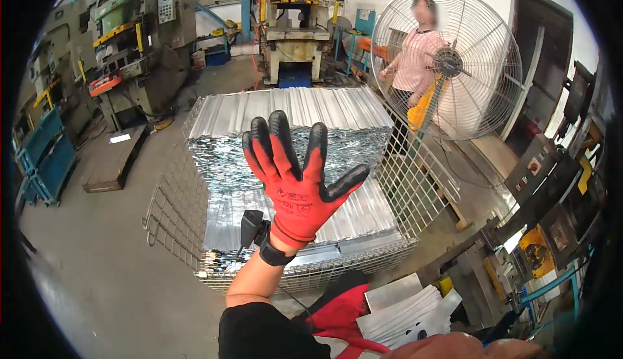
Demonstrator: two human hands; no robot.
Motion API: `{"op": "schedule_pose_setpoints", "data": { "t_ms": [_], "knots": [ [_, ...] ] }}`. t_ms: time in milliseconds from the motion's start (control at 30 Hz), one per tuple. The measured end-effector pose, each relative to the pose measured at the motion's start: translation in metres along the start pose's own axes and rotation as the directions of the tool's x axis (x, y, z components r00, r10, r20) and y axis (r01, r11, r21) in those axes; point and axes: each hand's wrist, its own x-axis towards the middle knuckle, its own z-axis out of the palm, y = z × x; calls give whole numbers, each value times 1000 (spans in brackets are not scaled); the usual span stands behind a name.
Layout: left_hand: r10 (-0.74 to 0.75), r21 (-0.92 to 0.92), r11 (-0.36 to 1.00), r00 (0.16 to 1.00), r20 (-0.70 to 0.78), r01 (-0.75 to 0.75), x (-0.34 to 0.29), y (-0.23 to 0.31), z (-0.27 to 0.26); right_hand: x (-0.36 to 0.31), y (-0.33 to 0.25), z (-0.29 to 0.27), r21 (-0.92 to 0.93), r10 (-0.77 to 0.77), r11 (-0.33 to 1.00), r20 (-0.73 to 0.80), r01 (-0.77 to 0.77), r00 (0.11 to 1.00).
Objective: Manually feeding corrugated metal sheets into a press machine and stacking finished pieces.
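Note:
My left hand point(295, 187), in a red glove with black coated fingers and thumb, is raised in the middle with its back showing. Its fingers are spread and it holds nothing. A black strap with a small black device point(252, 227) sits at that wrist. Behind the hand, a wire mesh basket point(170, 219) holds stacked silvery metal strips point(292, 109). Bare skin, seemingly of my right arm point(448, 346), shows at the lower edge. Beside it lies a red and black shape point(344, 304); I cannot make out whether it is my right glove, and no fingers are distinguishable there.
Loose flat metal pieces point(409, 313) lie at the lower right, near machinery point(545, 249). A large caged fan point(448, 60) stands at the back right, with a person in pink point(415, 57) behind it. Presses point(295, 35) stand at the back. A blue cart point(45, 158) is at left.

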Motion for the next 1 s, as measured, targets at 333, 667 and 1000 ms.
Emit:
{"op": "schedule_pose_setpoints", "data": {
  "t_ms": [333,667,1000],
  "knots": [
    [-34,13,999,998,58,33,0,-1,-3,7,-4,8,-1,-1,1000,38,1,999],
    [-44,-171,983,987,155,70,-12,13,5,3,-4,4,26,8,1000,44,-9,999],
    [157,-433,189,408,899,881,-177,91,23,-4,-3,-6,81,3,997,-1,-3,1000]
  ]
}}
